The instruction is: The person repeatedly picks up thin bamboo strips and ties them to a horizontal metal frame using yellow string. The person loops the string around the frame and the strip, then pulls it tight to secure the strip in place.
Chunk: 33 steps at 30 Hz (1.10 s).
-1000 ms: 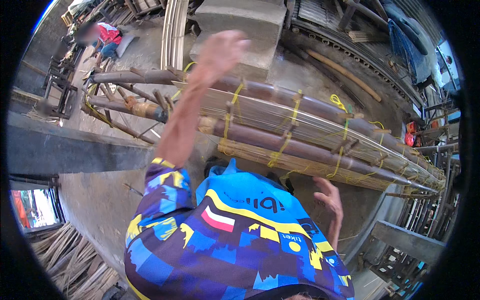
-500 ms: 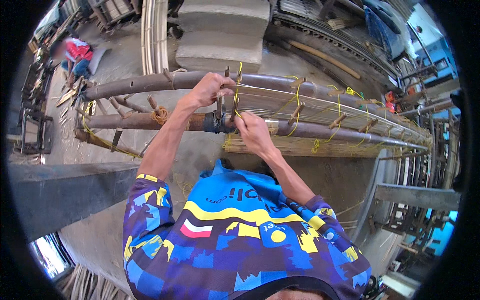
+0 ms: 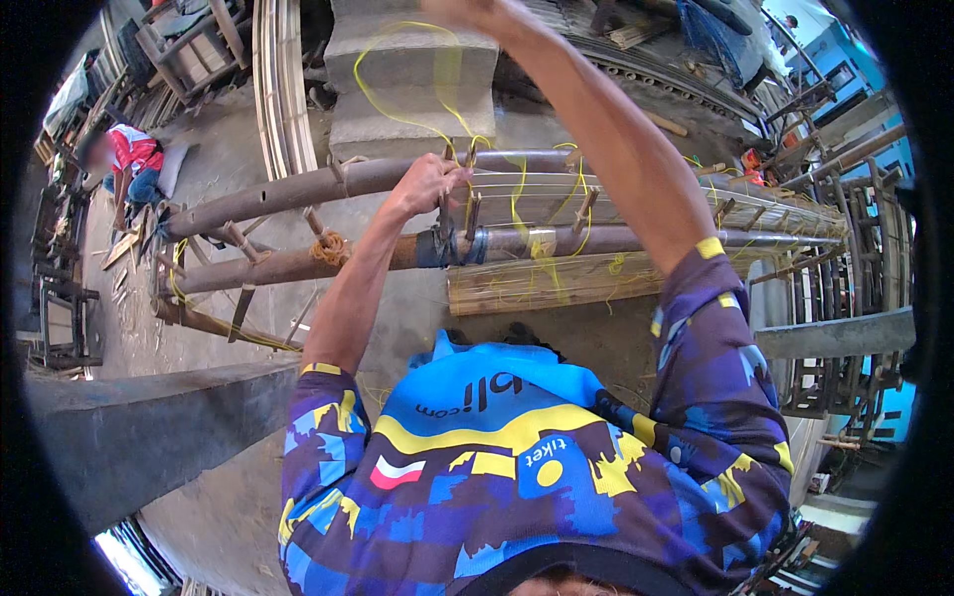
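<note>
My left hand (image 3: 429, 187) is closed at the far tube of a long two-tube frame, beside a wooden peg (image 3: 473, 214) and the ends of pale thin strips (image 3: 537, 187). What its fingers pinch is hidden. My right arm reaches up across the frame, and my right hand (image 3: 467, 8) is cut by the top edge, its fingers out of sight. A yellow cord (image 3: 370, 94) makes a wide loop in the air beyond the frame, between the pegs and the right hand. More yellow cord hangs over the strips, blurred.
The brown near tube (image 3: 318, 260) carries dark wrapping (image 3: 437, 248) and a tan cord bundle (image 3: 330, 248). A pale slatted mat (image 3: 556, 283) hangs below it. Concrete steps (image 3: 407, 79) stand beyond. A grey beam (image 3: 159, 417) lies at left. Another person (image 3: 134, 159) crouches far left.
My right hand has left the near tube and swung up and away to the top edge. The yellow cord now stands out in a loop. My left hand stays by the pegs.
</note>
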Tool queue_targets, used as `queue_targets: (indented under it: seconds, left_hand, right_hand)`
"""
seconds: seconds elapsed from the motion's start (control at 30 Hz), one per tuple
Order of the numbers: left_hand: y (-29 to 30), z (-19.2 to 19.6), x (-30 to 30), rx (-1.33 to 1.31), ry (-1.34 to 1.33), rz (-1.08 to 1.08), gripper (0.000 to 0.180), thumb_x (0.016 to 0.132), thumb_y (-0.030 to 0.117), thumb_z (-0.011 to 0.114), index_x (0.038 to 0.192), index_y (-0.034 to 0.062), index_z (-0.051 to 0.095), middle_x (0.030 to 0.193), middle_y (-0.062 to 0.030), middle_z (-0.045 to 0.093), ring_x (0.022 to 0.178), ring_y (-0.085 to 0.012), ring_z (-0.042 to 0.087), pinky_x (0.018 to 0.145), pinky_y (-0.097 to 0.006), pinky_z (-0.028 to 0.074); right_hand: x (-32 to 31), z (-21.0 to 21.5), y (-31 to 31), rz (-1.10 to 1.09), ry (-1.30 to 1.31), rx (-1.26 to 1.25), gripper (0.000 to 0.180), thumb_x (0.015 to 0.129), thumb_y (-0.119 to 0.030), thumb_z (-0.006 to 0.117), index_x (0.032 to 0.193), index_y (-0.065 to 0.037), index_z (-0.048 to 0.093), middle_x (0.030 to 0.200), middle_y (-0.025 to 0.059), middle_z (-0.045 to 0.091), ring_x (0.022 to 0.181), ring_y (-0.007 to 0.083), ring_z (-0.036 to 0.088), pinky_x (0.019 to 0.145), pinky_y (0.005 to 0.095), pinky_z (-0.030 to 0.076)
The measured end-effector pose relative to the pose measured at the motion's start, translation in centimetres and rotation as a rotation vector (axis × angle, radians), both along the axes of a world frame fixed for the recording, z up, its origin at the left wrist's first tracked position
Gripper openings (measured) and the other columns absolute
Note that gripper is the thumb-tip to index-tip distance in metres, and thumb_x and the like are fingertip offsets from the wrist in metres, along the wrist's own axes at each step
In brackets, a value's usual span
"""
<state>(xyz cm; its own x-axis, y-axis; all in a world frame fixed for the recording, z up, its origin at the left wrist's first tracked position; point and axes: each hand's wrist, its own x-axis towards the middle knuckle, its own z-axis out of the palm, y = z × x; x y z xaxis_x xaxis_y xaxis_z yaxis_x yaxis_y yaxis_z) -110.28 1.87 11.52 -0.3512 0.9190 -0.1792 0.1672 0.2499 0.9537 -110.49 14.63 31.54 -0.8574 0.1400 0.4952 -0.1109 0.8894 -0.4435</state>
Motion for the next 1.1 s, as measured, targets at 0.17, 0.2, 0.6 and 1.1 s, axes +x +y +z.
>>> queue_targets:
  seconds: [0.17, 0.2, 0.6, 1.1]
  left_hand:
    - [-0.3, -0.8, 0.1, 0.043, -0.083, 0.086, 0.037, 0.086, 0.026, 0.051, 0.096, -0.0096, 0.056, 0.089, -0.0144, 0.059, 0.072, -0.0182, 0.06, 0.063, -0.03, 0.053]
    - [-0.4, -0.8, 0.2, 0.044, -0.102, 0.091, 0.037, 0.086, 0.026, 0.051, 0.096, -0.0091, 0.056, 0.088, -0.0132, 0.059, 0.072, -0.0174, 0.059, 0.063, -0.03, 0.053]
    - [-1.3, -0.5, -0.4, 0.238, 0.164, -0.116, 0.038, 0.08, 0.037, 0.058, 0.082, -0.0002, 0.06, 0.069, -0.0018, 0.057, 0.065, -0.009, 0.055, 0.054, -0.025, 0.046]
    - [8.6, 1.6, -6.5, -0.147, 0.102, -0.065, 0.028, 0.086, 0.023, 0.049, 0.072, 0.0026, 0.061, 0.051, 0.0003, 0.05, 0.041, -0.0073, 0.034, 0.039, -0.025, 0.028]
  right_hand:
    - [0.4, -6.1, 4.1, -0.242, -0.313, 0.583, 0.03, 0.077, -0.026, 0.048, 0.068, 0.0, 0.059, 0.06, 0.0137, 0.058, 0.057, 0.0267, 0.057, 0.055, 0.0334, 0.046]
    - [2.5, -10.1, 4.5, -0.269, -0.457, 0.266, 0.038, 0.077, -0.035, 0.05, 0.068, 0.0, 0.061, 0.064, 0.0164, 0.059, 0.061, 0.0271, 0.058, 0.06, 0.0371, 0.047]
    - [13.4, -12.2, -6.4, 0.524, 0.138, -0.52, 0.013, 0.083, -0.016, 0.05, 0.076, -0.005, 0.051, 0.059, 0.003, 0.053, 0.052, 0.017, 0.051, 0.05, 0.0325, 0.04]
    - [17.1, -19.6, -9.7, 0.312, -0.251, -0.045, 0.01, 0.067, -0.011, 0.055, 0.068, -0.005, 0.048, 0.062, 0.0125, 0.056, 0.056, 0.031, 0.052, 0.063, 0.0385, 0.04]
